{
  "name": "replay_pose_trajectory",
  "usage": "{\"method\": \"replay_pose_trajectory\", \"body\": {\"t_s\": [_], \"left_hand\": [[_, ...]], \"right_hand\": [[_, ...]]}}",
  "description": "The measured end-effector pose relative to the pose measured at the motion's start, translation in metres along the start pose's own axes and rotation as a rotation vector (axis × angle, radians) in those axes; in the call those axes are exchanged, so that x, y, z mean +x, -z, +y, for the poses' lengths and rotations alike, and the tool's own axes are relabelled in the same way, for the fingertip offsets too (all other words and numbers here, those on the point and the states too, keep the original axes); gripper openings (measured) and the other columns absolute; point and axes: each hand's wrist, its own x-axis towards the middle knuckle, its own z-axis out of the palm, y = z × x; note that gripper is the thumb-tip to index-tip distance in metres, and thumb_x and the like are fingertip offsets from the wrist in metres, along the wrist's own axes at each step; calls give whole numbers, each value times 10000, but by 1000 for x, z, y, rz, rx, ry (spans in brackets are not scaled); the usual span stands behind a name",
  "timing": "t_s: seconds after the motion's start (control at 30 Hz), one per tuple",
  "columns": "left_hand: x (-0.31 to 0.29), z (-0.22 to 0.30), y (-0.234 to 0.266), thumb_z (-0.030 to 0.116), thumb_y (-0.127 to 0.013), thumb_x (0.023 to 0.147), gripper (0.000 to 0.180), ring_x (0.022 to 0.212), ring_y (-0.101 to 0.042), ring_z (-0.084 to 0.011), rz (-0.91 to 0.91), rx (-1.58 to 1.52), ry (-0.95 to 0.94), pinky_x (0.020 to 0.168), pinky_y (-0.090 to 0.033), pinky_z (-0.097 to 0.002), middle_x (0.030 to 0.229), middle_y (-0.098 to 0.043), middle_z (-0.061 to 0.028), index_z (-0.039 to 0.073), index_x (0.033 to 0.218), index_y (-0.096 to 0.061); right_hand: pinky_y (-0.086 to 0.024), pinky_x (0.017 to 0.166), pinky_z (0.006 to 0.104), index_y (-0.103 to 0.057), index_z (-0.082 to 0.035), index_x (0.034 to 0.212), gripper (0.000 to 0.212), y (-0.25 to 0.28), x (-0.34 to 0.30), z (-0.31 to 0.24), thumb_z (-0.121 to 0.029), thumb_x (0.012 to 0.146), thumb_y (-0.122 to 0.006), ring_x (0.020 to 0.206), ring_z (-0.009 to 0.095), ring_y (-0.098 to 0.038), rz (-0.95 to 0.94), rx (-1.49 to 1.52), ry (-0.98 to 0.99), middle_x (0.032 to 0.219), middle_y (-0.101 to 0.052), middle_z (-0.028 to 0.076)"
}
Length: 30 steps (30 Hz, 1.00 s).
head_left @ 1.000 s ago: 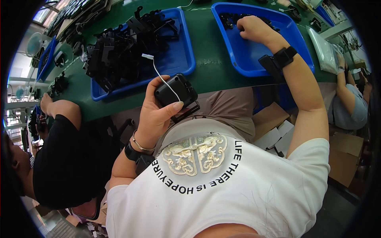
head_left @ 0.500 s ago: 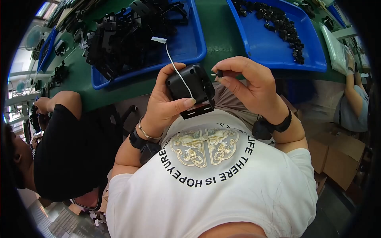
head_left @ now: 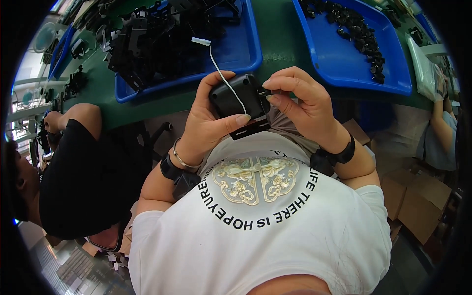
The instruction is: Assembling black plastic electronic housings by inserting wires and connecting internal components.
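Note:
My left hand (head_left: pixel 204 120) is closed around a black box-shaped housing (head_left: pixel 233 97), its thumb lying across the near edge. A black slotted metal bracket (head_left: pixel 250 129) wraps the housing's near and right sides. From the housing runs a thin white cable (head_left: pixel 222 76) that ends in a white connector (head_left: pixel 200 41) over the left tray. Between thumb and forefinger, my right hand (head_left: pixel 309 105) pinches a small black-headed thumb screw (head_left: pixel 265 92) against the right side of the housing and bracket. Fingers partly hide the screw, so how far it sits in cannot be seen.
A blue tray (head_left: pixel 256 63) heaped with black metal brackets (head_left: pixel 147 46) is at the far left of the green table (head_left: pixel 278 37). Another blue tray (head_left: pixel 339 59) holds many small black thumb screws (head_left: pixel 364 39). A co-worker in black (head_left: pixel 93 177) sits at left; cardboard boxes (head_left: pixel 418 201) stand at right.
My right hand has brought the thumb screw left, from a gap beside the housing to its right side. The housing has risen slightly and tilted in my left hand.

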Motion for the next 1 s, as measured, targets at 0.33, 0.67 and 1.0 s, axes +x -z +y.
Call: {"method": "replay_pose_trajectory", "body": {"t_s": [0.33, 0.67, 1.0], "left_hand": [[1, -2, 4, -34, -697, 740, 663, 1046, -540, -159, -57, 174, -48, 866, -494, -292, 1164, -495, -91, 92, 1269, -317], [3, -9, 6, -33, -697, 742, 657, 1056, -519, -144, -129, 243, -86, 865, -481, -268, 1163, -476, -86, 65, 1269, -318], [4, -10, 1, -27, -685, 755, 634, 1029, -524, -132, -32, 121, -33, 863, -477, -266, 1140, -482, -77, 70, 1267, -323]], "right_hand": [[-465, 597, 232, -644, -3, 955, 160, -3, -3, -3, -11, 796, -650, 705, 162, -581, 75, -169, 86, 863, -598, 97], [-395, 526, 231, -586, 6, 793, 194, -1, -3, 5, -169, 876, -599, 592, 150, -497, -23, -249, -91, 697, -545, 76], [-369, 530, 194, -570, -5, 918, 209, -8, -5, 6, -213, 903, -571, 589, 92, -454, 62, 50, -172, 715, -542, 30]]}}
